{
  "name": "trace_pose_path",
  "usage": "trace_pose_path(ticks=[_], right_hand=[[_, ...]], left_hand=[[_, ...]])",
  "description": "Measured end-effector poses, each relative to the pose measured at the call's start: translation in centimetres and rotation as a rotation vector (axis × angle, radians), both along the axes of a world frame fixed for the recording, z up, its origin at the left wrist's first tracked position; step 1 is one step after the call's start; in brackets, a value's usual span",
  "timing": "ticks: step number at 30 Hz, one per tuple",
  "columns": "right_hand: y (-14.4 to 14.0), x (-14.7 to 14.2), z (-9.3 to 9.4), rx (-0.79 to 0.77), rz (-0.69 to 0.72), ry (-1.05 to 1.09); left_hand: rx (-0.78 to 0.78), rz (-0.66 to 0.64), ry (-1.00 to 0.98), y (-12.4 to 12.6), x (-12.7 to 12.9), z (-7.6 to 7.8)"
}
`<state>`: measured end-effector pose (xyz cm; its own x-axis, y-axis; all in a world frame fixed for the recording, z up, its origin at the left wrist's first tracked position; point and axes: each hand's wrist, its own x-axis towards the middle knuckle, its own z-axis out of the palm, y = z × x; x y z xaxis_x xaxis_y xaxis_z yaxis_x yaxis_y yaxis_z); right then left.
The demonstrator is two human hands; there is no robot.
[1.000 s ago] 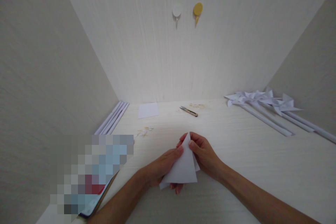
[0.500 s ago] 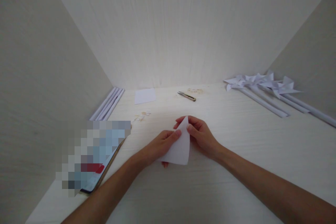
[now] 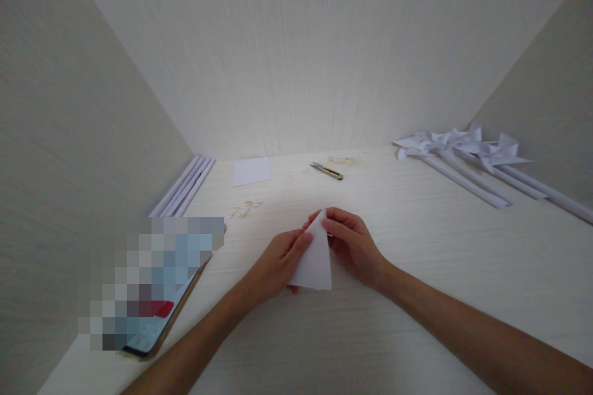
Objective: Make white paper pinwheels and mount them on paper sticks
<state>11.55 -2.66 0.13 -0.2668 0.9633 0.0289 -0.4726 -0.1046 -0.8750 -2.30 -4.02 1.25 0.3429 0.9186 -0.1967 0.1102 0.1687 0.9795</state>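
Note:
A white sheet of paper, folded into a triangle-like shape, is held between both hands just above the table. My left hand grips its left side, thumb on the front face and fingers behind it. My right hand pinches the paper near its top corner, with the thumb over the edge. The fingers behind the paper are mostly hidden. Beyond the hands lies a pair of thread snips on the table.
A flat white paper square lies at the back left, beside rolled paper sticks. A phone, partly blurred, is at the left. Paper pinwheels on sticks lie at the right. Small scraps are scattered on the table.
The view has shifted slightly. Both hands keep hold of the paper; my right thumb has moved up a little along its edge, and the paper looks slightly narrower.

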Motion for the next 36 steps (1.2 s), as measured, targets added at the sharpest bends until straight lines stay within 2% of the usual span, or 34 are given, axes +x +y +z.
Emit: trace_pose_path(ticks=[5,10,22,36], right_hand=[[0.02,0.08,-0.15,-0.018,-0.072,-0.025],[0.07,0.03,-0.28,-0.002,-0.166,-0.1],[0.15,0.2,-0.54,0.019,-0.189,-0.113],[0.17,0.07,-0.47,0.068,-0.228,-0.125]], left_hand=[[0.069,-0.005,0.146,-0.15,0.17,-0.06],[0.105,-0.015,0.198,-0.36,0.18,-0.13],[0.134,-0.107,0.314,-0.21,0.1,-0.25],[0.158,-0.11,0.348,-0.25,0.1,-0.3]])
